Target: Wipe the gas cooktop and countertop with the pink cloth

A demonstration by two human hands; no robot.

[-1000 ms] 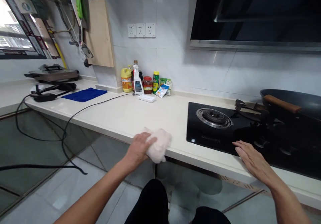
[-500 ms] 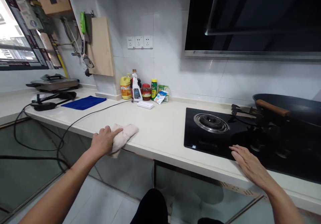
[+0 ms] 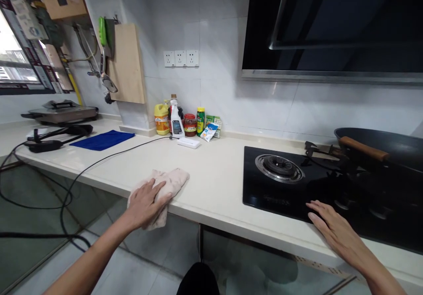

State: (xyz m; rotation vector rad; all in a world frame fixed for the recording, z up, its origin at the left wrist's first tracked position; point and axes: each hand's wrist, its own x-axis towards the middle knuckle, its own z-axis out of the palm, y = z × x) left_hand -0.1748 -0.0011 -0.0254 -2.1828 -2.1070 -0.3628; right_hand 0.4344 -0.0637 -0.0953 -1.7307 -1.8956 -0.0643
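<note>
My left hand (image 3: pixel 147 203) lies on a pale pink cloth (image 3: pixel 175 181) at the front edge of the white countertop (image 3: pixel 211 176). Its fingers are spread over the fabric, pressing from above, and part of the cloth drapes down over the edge. On the right, my right hand (image 3: pixel 337 231) is open with fingers stretched out and holds nothing. It rests at the front border of the black gas cooktop (image 3: pixel 264 193), fingertips over the glass. A burner (image 3: pixel 279 168) sits farther back on the cooktop.
Along the wall stand a yellow jug (image 3: pixel 161 121), a white spray bottle (image 3: pixel 176 121), a red-lidded jar (image 3: pixel 190 126) and packets. A blue cloth (image 3: pixel 103 140), a black cable (image 3: pixel 109 156) and a white box (image 3: pixel 188 143) lie leftward. A wok (image 3: pixel 396 147) occupies the right.
My left hand has gone from fingers bunched at the pink cloth to spread across it, and the cloth lies more opened out. My right hand stays at the cooktop's edge. The view has shifted slightly.
</note>
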